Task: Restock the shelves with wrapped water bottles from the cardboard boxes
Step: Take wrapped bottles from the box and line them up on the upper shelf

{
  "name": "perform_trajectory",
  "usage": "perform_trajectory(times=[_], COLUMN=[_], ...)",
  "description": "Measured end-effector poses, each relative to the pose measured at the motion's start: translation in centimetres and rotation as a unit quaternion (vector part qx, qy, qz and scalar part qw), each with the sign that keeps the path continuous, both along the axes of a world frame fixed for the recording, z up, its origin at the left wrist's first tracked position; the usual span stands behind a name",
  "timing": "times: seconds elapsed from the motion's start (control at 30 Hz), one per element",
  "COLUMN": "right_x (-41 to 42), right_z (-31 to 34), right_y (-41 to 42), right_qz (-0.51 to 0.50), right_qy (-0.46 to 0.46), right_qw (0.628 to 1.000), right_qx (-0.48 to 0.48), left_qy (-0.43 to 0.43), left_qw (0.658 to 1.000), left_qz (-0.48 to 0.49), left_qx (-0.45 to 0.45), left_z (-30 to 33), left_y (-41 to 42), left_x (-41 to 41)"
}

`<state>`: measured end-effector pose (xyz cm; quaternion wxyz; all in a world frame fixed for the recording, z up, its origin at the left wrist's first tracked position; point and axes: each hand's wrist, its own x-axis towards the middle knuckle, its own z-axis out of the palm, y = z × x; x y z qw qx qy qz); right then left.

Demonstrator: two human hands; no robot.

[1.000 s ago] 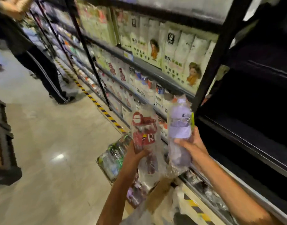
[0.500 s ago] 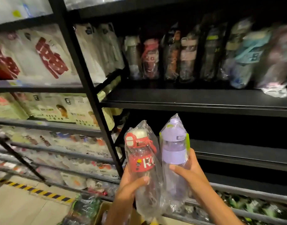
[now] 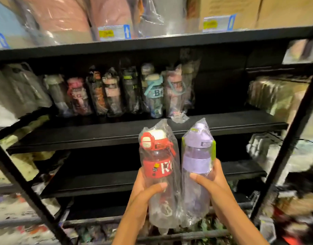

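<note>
My left hand (image 3: 143,193) grips a plastic-wrapped red water bottle (image 3: 158,167) with a red and white lid. My right hand (image 3: 212,184) grips a wrapped purple water bottle (image 3: 196,160) beside it. Both bottles stand upright, side by side, in front of a black shelf (image 3: 116,131). At the back of that shelf stands a row of several wrapped bottles (image 3: 116,92). The right part of the shelf board is bare.
Cardboard boxes (image 3: 228,11) and wrapped goods sit on the top shelf (image 3: 152,43). A black upright post (image 3: 283,144) stands at the right, a slanted black frame bar (image 3: 24,183) at the left. Lower black shelves (image 3: 99,181) lie beneath. Packaged goods fill the neighbouring bays.
The view has swung from the aisle to face the bottle shelf and tilted up. Both hands have kept hold of their bottles and raised them towards the shelf.
</note>
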<state>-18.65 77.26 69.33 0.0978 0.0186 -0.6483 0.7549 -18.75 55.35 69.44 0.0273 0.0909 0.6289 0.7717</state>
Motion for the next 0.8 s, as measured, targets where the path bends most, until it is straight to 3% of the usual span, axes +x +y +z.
perform_trajectory(times=[0.3, 0.53, 0.8], right_x=[-5.8, -14.9, -26.5], right_z=[6.4, 11.0, 11.6], right_y=[11.2, 18.5, 24.6], right_qz=[-0.097, -0.134, -0.153], right_qy=[0.076, 0.126, 0.103], right_qw=[0.992, 0.983, 0.982], right_qx=[-0.004, 0.022, 0.044], left_qy=[0.079, 0.124, 0.092], left_qw=[0.997, 0.992, 0.992], left_qz=[-0.027, 0.015, 0.072], left_qx=[-0.002, -0.016, -0.04], left_z=[7.5, 11.7, 12.5], left_y=[12.4, 20.7, 27.7], left_x=[-8.6, -17.9, -28.8])
